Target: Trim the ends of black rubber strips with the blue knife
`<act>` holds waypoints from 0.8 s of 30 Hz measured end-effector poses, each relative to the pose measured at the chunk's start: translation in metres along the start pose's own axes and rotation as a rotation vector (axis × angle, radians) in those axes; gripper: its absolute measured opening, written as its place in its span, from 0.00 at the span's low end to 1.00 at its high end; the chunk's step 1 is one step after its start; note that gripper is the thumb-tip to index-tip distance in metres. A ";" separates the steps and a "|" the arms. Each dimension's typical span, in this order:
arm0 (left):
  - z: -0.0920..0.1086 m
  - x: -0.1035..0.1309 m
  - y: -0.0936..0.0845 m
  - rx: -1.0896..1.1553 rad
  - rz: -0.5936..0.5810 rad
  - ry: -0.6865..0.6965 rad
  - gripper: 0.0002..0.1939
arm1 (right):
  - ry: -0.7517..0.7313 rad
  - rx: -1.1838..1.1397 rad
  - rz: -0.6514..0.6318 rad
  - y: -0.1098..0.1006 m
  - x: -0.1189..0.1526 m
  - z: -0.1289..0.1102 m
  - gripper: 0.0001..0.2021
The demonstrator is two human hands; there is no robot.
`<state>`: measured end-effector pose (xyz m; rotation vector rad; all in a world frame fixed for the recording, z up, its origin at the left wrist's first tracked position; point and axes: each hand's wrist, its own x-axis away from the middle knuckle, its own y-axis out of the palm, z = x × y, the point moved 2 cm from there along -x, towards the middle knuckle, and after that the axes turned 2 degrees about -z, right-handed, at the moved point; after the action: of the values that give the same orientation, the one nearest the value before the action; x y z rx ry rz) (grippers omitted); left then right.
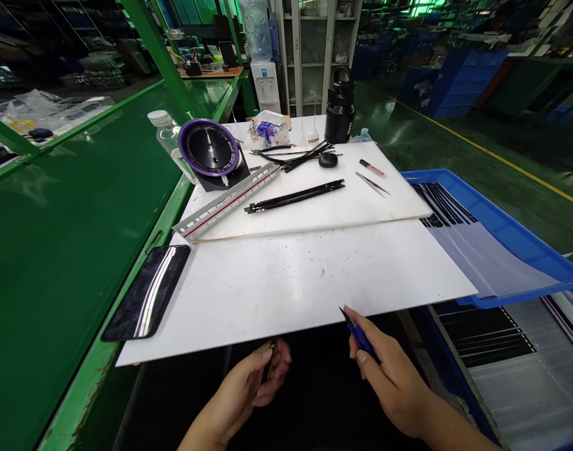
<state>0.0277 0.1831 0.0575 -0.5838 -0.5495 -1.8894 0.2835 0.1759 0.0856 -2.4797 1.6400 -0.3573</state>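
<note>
Below the table's front edge, my left hand (260, 373) is closed with a small dark strip (268, 363) between thumb and fingers; the strip is mostly hidden by the hand. My right hand (392, 369) grips blue-handled thread snips (359, 338), the dark pointed tip directed up and left over the edge of the white board (286, 300). The two hands are apart. Farther back, a bundle of black strips (295, 196) lies on a raised white slab (314, 222), beside a silver scale ruler (227, 202).
A phone (148, 291) lies at the board's left edge. Behind are a purple-rimmed round device (208, 148), a clear bottle (168, 138), a black flask (340, 109), tweezers (373, 183) and more loose strips (309, 156). A blue tray (516, 241) with dark strips stands right.
</note>
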 end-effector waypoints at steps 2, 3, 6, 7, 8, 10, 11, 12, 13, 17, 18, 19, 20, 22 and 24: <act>0.008 0.012 0.005 0.127 -0.077 -0.013 0.22 | -0.059 0.047 -0.032 0.002 0.001 -0.002 0.31; 0.012 0.017 0.008 0.195 -0.102 -0.022 0.21 | -0.088 0.076 -0.056 0.004 0.002 -0.005 0.32; 0.025 0.028 0.016 0.380 -0.076 -0.030 0.18 | -0.147 0.166 -0.133 0.007 -0.001 -0.013 0.34; 0.028 0.031 0.018 0.417 -0.045 -0.029 0.18 | -0.151 0.192 -0.152 0.008 -0.002 -0.016 0.34; 0.030 0.032 0.019 0.439 -0.013 -0.029 0.18 | -0.149 0.211 -0.165 0.009 -0.004 -0.019 0.34; 0.032 0.035 0.022 0.459 0.020 -0.022 0.17 | -0.133 0.226 -0.176 0.010 -0.007 -0.025 0.33; 0.033 0.036 0.023 0.477 0.024 -0.019 0.17 | -0.121 0.229 -0.178 0.010 -0.009 -0.029 0.33; 0.033 0.037 0.023 0.493 0.035 -0.007 0.17 | -0.108 0.234 -0.177 0.011 -0.010 -0.032 0.32; 0.034 0.038 0.024 0.500 0.050 0.007 0.16 | -0.095 0.244 -0.178 0.012 -0.012 -0.035 0.30; 0.035 0.038 0.026 0.483 0.086 0.001 0.17 | -0.098 0.307 -0.193 0.014 -0.017 -0.049 0.28; 0.035 0.037 0.027 0.494 0.084 -0.017 0.16 | -0.106 0.324 -0.200 0.015 -0.018 -0.052 0.28; 0.035 0.035 0.027 0.511 0.079 -0.035 0.16 | -0.111 0.343 -0.208 0.016 -0.020 -0.054 0.29; 0.035 0.033 0.028 0.529 0.078 -0.048 0.15 | -0.113 0.366 -0.214 0.017 -0.021 -0.055 0.29; 0.035 0.029 0.029 0.553 0.078 -0.064 0.14 | -0.112 0.427 -0.221 0.019 -0.025 -0.057 0.28; 0.035 0.025 0.029 0.556 0.085 -0.070 0.14 | -0.103 0.496 -0.223 0.021 -0.028 -0.057 0.27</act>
<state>0.0514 0.1767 0.1031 -0.2989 -1.0334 -1.5435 0.2384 0.1940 0.1314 -2.2507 1.0732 -0.5717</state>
